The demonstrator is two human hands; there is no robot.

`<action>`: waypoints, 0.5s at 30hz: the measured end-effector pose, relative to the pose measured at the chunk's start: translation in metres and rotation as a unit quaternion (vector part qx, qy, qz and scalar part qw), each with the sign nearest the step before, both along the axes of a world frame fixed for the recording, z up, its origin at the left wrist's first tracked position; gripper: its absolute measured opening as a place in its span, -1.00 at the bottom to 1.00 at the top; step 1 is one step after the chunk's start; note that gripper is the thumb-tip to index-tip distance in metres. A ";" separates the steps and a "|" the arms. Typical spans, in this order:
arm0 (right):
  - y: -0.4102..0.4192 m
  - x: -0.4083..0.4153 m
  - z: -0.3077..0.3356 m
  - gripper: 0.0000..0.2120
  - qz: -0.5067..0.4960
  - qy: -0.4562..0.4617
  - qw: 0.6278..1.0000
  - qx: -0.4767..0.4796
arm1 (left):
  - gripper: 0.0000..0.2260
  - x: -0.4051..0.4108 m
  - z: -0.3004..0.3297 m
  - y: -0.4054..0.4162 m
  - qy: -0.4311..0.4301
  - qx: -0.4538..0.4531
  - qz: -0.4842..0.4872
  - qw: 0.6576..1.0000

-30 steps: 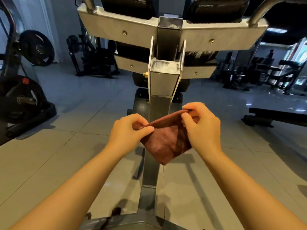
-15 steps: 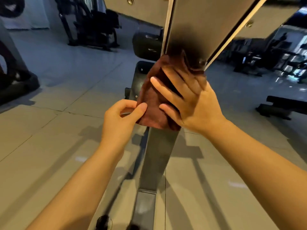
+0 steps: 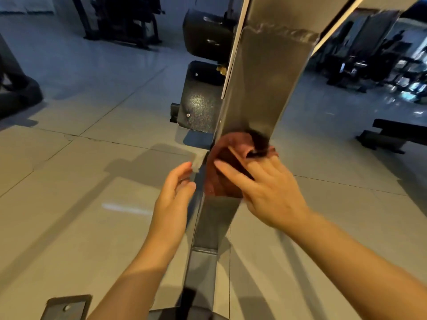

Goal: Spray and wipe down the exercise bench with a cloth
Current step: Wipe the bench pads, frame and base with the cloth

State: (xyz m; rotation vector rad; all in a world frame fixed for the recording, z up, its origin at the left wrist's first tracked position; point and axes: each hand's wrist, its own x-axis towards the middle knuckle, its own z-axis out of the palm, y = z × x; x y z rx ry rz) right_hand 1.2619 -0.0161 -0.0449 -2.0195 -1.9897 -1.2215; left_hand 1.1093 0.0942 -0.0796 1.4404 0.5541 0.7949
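Observation:
A dark red cloth lies against the grey metal upright of the exercise bench, near the middle of the view. My right hand presses the cloth flat onto the metal with straight, spread fingers. My left hand hovers just left of the beam with fingers loosely bent, holding nothing and apart from the cloth. The lower beam runs down toward me. No spray bottle is in view.
A black speckled plate and a black pad sit behind the upright. Grey floor tiles spread all round. Gym machines stand at the far right, a low black bench at right, a metal foot plate bottom left.
My left hand has let go of the cloth and drawn slightly away. My right hand with the cloth has slid down the upright. The view has tilted lower.

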 end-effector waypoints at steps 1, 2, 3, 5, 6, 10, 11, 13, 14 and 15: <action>0.002 0.003 0.029 -0.54 0.005 0.003 0.999 0.043 | -0.72 0.003 -0.002 -0.003 0.003 -0.009 -0.011 1.000; 0.006 0.006 0.055 -0.56 0.014 -0.006 0.997 0.076 | -0.74 0.007 -0.004 -0.006 0.001 -0.021 -0.022 1.000; 0.012 0.008 0.075 -0.60 0.022 -0.023 0.994 0.104 | -0.76 0.012 -0.004 -0.010 -0.003 -0.035 -0.031 0.999; 0.027 0.012 0.092 -0.60 0.016 -0.058 0.989 0.137 | -0.75 0.018 -0.001 -0.015 -0.008 -0.061 -0.041 0.997; 0.032 0.013 0.091 -0.57 0.004 -0.075 0.987 0.139 | -0.72 0.019 0.001 -0.015 -0.013 -0.072 -0.041 0.996; 0.033 0.016 0.037 -0.56 -0.048 -0.091 0.988 0.118 | -0.51 0.009 0.002 -0.009 -0.029 -0.089 -0.041 0.995; 0.029 0.015 0.017 -0.54 -0.054 -0.089 0.989 0.105 | -0.50 0.005 0.000 -0.007 -0.024 -0.084 -0.034 0.996; 0.016 0.009 -0.027 -0.44 -0.057 -0.093 0.993 0.035 | -0.52 -0.003 -0.006 -0.003 -0.012 -0.080 -0.021 0.997; 0.010 0.006 -0.047 -0.38 -0.057 -0.098 0.993 -0.025 | -0.51 -0.006 -0.011 -0.001 -0.005 -0.082 -0.018 0.996; 0.005 0.002 -0.063 -0.34 -0.058 -0.102 0.989 -0.086 | -0.50 -0.008 -0.016 -0.001 0.004 -0.082 -0.020 0.996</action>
